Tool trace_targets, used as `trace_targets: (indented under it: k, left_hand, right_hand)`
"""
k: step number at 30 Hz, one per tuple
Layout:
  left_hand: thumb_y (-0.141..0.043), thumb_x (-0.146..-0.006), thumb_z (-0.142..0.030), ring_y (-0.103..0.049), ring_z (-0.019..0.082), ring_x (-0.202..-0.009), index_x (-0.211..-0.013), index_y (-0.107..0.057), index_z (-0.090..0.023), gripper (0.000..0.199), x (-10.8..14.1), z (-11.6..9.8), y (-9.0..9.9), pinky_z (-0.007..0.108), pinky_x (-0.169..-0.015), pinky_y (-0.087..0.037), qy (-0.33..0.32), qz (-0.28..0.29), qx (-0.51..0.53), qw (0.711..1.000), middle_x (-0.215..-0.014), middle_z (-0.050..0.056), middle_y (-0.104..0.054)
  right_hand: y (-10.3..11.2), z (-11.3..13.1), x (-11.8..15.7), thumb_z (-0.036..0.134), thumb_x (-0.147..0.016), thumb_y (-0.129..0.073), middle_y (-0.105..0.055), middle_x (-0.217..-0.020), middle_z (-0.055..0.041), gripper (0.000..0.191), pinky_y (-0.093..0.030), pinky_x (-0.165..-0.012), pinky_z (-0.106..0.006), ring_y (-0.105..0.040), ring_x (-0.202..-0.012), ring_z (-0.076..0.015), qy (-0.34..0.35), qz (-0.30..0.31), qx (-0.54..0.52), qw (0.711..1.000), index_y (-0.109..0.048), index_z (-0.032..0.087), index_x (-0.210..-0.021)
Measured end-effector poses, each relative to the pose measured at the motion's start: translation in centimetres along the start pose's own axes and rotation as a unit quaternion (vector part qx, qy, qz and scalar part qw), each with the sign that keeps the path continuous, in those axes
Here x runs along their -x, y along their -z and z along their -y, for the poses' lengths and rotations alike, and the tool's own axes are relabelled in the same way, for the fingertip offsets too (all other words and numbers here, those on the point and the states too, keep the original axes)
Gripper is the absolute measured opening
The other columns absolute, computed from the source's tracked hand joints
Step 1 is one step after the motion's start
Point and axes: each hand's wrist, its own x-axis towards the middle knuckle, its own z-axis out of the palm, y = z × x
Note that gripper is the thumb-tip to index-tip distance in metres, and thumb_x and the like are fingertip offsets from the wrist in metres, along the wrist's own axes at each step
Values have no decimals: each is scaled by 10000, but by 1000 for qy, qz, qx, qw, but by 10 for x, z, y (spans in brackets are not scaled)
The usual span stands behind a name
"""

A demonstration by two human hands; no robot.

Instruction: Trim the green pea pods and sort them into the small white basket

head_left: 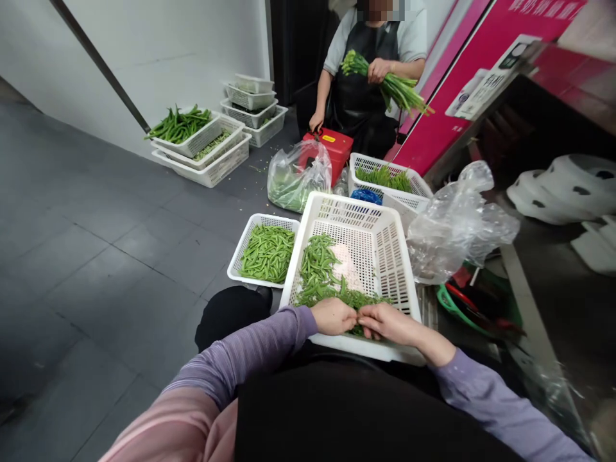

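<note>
A large white slotted basket [312,212] sits at my lap. Slender green pods [320,260] lie along its left side, and a finer, leafier green heap [356,298] lines the near end. Pale pink material shows on its floor. My left hand [334,316] is closed in a pinch over the near end of the basket. Facing it, almost fingertip to fingertip, my right hand [387,323] is pinched too. Whatever the fingers hold is hidden or too small to name. A smaller white basket [233,273] of green pods [268,254] stands just left of the large one.
Across from me a person in a black apron [356,83] holds a bunch of green stalks [394,86], the other hand at a red container [337,144]. Plastic bags [301,176] and a basket of greens [385,178] lie between. Stacked baskets [212,170] stand by the wall.
</note>
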Motion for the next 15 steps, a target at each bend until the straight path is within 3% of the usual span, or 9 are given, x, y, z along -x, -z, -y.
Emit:
trace_targets:
  k: [2, 3, 5, 7, 9, 11, 12, 13, 15]
  left_hand:
    - [-370, -834, -268, -552, 92, -582, -770, -591, -147, 260, 0, 1, 6, 189, -553, -425, 37, -8, 148, 988, -650, 4, -585]
    - [-330, -852, -270, -534, 72, -540, -811, -580, -140, 286, 0, 1, 9, 171, -521, -415, 57, -17, 221, 973, -631, -8, -571]
    - [-240, -880, -269, -499, 54, -480, -889, -555, -123, 347, -3, 0, 11, 155, -473, -400, 101, -44, 313, 943, -618, -14, -553]
    - [-251, -872, -256, -503, 60, -507, -889, -563, -125, 339, -5, 0, 7, 163, -499, -413, 123, -60, 295, 946, -629, -7, -556]
    - [-352, -822, -227, -536, 92, -597, -826, -602, -142, 265, -6, 2, -3, 195, -573, -437, 125, -30, 189, 974, -682, 18, -577]
    - [-452, -744, -189, -562, 142, -702, -855, -631, -165, 212, -5, 5, -15, 242, -627, -451, 125, 23, 73, 989, -822, 61, -589]
    - [-479, -714, -177, -569, 170, -750, -924, -628, -180, 258, -5, 7, -21, 263, -638, -456, 131, 40, 32, 990, -903, 86, -575]
    - [-491, -696, -171, -570, 193, -791, -1008, -606, -196, 333, -4, 9, -25, 279, -642, -461, 139, 44, 4, 989, -971, 107, -553]
    - [-491, -694, -178, -565, 224, -862, -1106, -558, -218, 419, -4, 12, -29, 300, -660, -470, 140, 32, -20, 989, -1033, 125, -524]
  right_hand:
    - [-2, 2, 4, 370, -825, -424, -619, -615, 1, 246, -367, -451, -198, -475, -437, -85, 16, 1, -45, 999, -557, 185, -733]
    - [-4, 2, 3, 399, -834, -407, -617, -631, -3, 258, -372, -452, -205, -480, -443, -91, 22, -33, -68, 997, -545, 191, -766]
    - [-9, 0, -4, 436, -840, -387, -605, -653, -15, 276, -401, -493, -227, -498, -481, -108, 37, -155, -86, 983, -522, 202, -784]
    - [-6, -7, -19, 447, -839, -371, -593, -678, -28, 275, -433, -564, -251, -524, -543, -127, 39, -310, -101, 945, -496, 210, -782]
    - [7, -20, -40, 442, -841, -332, -579, -701, -31, 266, -449, -586, -268, -531, -567, -132, 8, -447, -163, 880, -464, 213, -807]
    - [28, -33, -64, 417, -842, -274, -552, -689, -19, 263, -447, -535, -270, -503, -511, -121, -55, -524, -238, 816, -437, 210, -842]
    - [38, -39, -77, 396, -835, -278, -544, -691, -16, 250, -443, -520, -267, -491, -497, -116, -83, -526, -244, 811, -438, 205, -859]
    - [46, -43, -90, 379, -822, -305, -545, -697, -15, 236, -438, -516, -263, -487, -500, -116, -101, -511, -216, 826, -450, 199, -869]
    - [52, -44, -115, 355, -789, -392, -565, -723, -27, 212, -436, -560, -260, -520, -574, -131, -103, -430, -84, 893, -501, 190, -867]
